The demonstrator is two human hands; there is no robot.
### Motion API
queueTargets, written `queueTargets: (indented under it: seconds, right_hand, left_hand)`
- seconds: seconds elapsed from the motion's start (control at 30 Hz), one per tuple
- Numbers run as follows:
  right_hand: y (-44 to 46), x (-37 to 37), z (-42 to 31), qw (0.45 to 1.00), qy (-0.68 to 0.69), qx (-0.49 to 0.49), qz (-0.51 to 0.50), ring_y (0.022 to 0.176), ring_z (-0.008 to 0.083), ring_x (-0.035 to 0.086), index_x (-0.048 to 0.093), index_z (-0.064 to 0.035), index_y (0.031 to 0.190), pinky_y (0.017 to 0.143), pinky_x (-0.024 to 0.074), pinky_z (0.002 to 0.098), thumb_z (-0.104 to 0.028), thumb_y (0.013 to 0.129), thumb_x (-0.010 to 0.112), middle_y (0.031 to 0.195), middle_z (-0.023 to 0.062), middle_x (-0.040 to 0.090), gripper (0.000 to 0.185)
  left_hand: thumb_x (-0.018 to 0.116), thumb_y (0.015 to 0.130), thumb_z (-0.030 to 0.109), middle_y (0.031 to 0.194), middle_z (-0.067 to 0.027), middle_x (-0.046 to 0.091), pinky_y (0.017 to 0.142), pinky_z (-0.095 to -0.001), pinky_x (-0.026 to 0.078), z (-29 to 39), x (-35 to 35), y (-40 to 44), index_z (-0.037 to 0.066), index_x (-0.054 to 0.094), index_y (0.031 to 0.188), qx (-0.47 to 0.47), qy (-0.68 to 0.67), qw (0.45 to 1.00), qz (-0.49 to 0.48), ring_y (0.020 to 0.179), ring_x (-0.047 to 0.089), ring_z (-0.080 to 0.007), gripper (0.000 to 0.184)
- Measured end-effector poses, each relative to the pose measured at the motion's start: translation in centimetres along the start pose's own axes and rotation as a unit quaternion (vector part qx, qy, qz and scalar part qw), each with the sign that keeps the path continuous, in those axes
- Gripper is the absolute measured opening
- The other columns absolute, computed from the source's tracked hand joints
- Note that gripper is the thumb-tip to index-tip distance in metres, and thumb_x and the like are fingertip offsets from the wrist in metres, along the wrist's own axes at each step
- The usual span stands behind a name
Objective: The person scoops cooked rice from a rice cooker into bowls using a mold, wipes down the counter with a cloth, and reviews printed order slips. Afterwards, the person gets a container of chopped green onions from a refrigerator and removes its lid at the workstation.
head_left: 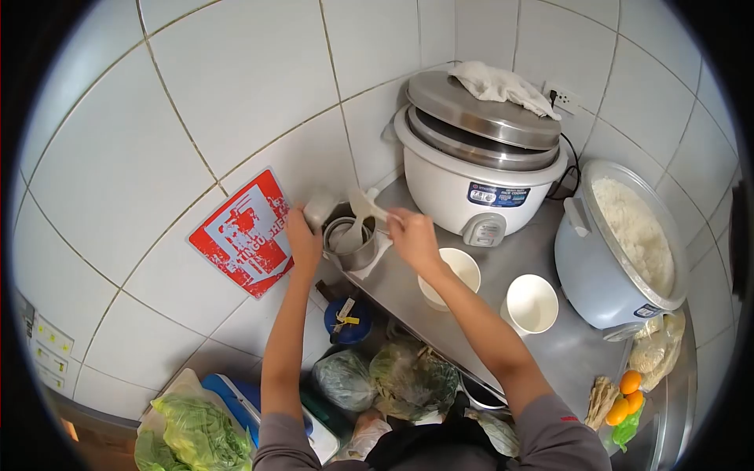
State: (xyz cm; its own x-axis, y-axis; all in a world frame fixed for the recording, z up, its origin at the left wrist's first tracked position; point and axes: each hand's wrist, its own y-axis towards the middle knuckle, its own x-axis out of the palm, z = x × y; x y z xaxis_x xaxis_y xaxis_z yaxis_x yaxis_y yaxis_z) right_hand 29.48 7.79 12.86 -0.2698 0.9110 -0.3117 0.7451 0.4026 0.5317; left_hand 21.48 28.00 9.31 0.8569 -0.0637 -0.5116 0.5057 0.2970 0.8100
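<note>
My right hand is closed round the handle of a white rice paddle, its blade tilted down over a metal pot. Inside that pot, a smaller round metal vessel and something pale show. My left hand is raised at the pot's left side, gripping a pale, rounded, cup-like thing smeared by motion. Two white paper cups stand on the steel counter to the right: one cup partly behind my right forearm, the other cup farther right.
A white rice cooker has its metal lid tilted, a white cloth on top. Right of it stands a blue-grey tub of white rice. Orange fruits lie near the counter's edge. Bagged greens sit below.
</note>
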Motion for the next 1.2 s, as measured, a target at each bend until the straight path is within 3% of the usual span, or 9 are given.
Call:
queueTargets:
  seconds: [0.1, 0.17, 0.47, 0.67, 0.73, 0.9, 0.97, 1.1, 1.2]
  right_hand:
    - [-0.2, -0.4, -0.6, 0.994, 0.039, 0.077, 0.061, 0.056, 0.0144, 0.061, 0.062, 0.0040, 0.094, 0.051, 0.0476, 0.0299, -0.007, 0.079, 0.054, 0.064, 0.0104, 0.063, 0.020]
    - [-1.0, 2.0, 4.3, 0.969, 0.063, 0.148, -0.186, 0.057, 0.0147, 0.061, 0.061, 0.0044, 0.091, 0.054, 0.0489, 0.0286, -0.005, 0.078, 0.051, 0.065, 0.0112, 0.063, 0.019]
    - [-1.1, -1.3, -1.0, 0.987, 0.120, 0.108, -0.011, 0.072, 0.0162, 0.058, 0.051, 0.0014, 0.104, 0.062, 0.0453, 0.0288, -0.012, 0.086, 0.044, 0.077, 0.0091, 0.060, 0.024]
    - [1.2, -22.3, -6.9, 0.969, 0.233, 0.006, 0.088, 0.074, 0.0094, 0.051, 0.040, -0.0029, 0.120, 0.070, 0.0433, 0.0235, -0.009, 0.090, 0.038, 0.080, 0.0036, 0.058, 0.030]
    - [2.0, -31.2, -5.5, 0.993, 0.027, -0.065, 0.092, 0.078, 0.0107, 0.054, 0.032, -0.0023, 0.127, 0.072, 0.0444, 0.0245, -0.005, 0.087, 0.039, 0.090, 0.0080, 0.060, 0.041]
    - [3.4, -49.7, -3.2, 0.963, -0.153, 0.186, 0.124, 0.069, 0.0133, 0.055, 0.042, -0.0016, 0.119, 0.057, 0.0443, 0.0282, -0.023, 0.087, 0.043, 0.077, 0.0061, 0.056, 0.038]
    - [3.8, -54.7, -0.5, 0.895, -0.374, 0.214, 0.117, 0.071, 0.0164, 0.056, 0.050, -0.0027, 0.105, 0.060, 0.0439, 0.0310, -0.024, 0.087, 0.044, 0.076, 0.0066, 0.057, 0.028]
    - [3.7, -62.6, 11.0, 0.559, -0.823, 0.088, 0.054, 0.087, 0.0180, 0.055, 0.056, -0.0107, 0.088, 0.075, 0.0394, 0.0302, -0.018, 0.083, 0.048, 0.077, 0.0039, 0.059, 0.012]
    - [4.4, -67.3, 17.2, 0.503, -0.862, -0.023, 0.062, 0.094, 0.0155, 0.052, 0.060, -0.0161, 0.082, 0.082, 0.0343, 0.0275, -0.013, 0.079, 0.050, 0.078, 0.0002, 0.059, 0.011]
  left_hand:
    - [0.051, 0.067, -0.002, 0.096, -0.0148, 0.051, 0.088, -0.0432, 0.034, 0.1, -0.1, -2.8, 0.003, 0.050, 0.098, 0.090, 0.030, 0.995, -0.030, 0.096, 0.048, -0.0317, 0.032]
    - [0.050, 0.068, 0.000, 0.095, -0.0137, 0.052, 0.089, -0.0436, 0.033, 0.1, 0.5, -3.8, 0.004, 0.051, 0.095, 0.144, 0.057, 0.985, -0.074, 0.096, 0.049, -0.0308, 0.027]
    - [0.050, 0.069, 0.000, 0.103, -0.0124, 0.053, 0.093, -0.0440, 0.032, -2.6, -1.2, -4.5, 0.004, 0.050, 0.098, 0.196, 0.122, 0.964, -0.130, 0.105, 0.047, -0.0292, 0.030]
    - [0.050, 0.071, 0.001, 0.106, -0.0137, 0.050, 0.087, -0.0409, 0.036, -1.5, -1.6, -3.3, 0.004, 0.049, 0.102, 0.152, 0.161, 0.965, -0.142, 0.105, 0.046, -0.0319, 0.031]
    - [0.050, 0.071, 0.000, 0.107, -0.0137, 0.051, 0.085, -0.0404, 0.038, -2.3, -0.6, -2.7, 0.004, 0.049, 0.102, 0.099, 0.149, 0.976, -0.125, 0.104, 0.047, -0.0325, 0.032]
    - [0.052, 0.067, -0.003, 0.100, -0.0127, 0.052, 0.082, -0.0388, 0.041, -0.7, 0.6, -1.5, 0.004, 0.048, 0.103, 0.042, 0.165, 0.972, -0.162, 0.100, 0.049, -0.0302, 0.037]
    - [0.051, 0.068, -0.003, 0.102, -0.0133, 0.052, 0.082, -0.0391, 0.041, 1.2, 0.3, -1.6, 0.003, 0.048, 0.104, 0.088, 0.210, 0.955, -0.191, 0.101, 0.049, -0.0312, 0.037]
    - [0.046, 0.072, -0.004, 0.106, -0.0153, 0.050, 0.084, -0.0399, 0.041, 1.9, 0.5, -2.6, 0.002, 0.047, 0.108, -0.019, 0.251, 0.965, -0.066, 0.102, 0.048, -0.0333, 0.036]
    - [0.046, 0.072, -0.005, 0.106, -0.0154, 0.050, 0.084, -0.0392, 0.041, 3.3, -1.0, -2.8, 0.001, 0.047, 0.108, 0.072, 0.242, 0.957, -0.145, 0.102, 0.048, -0.0333, 0.036]
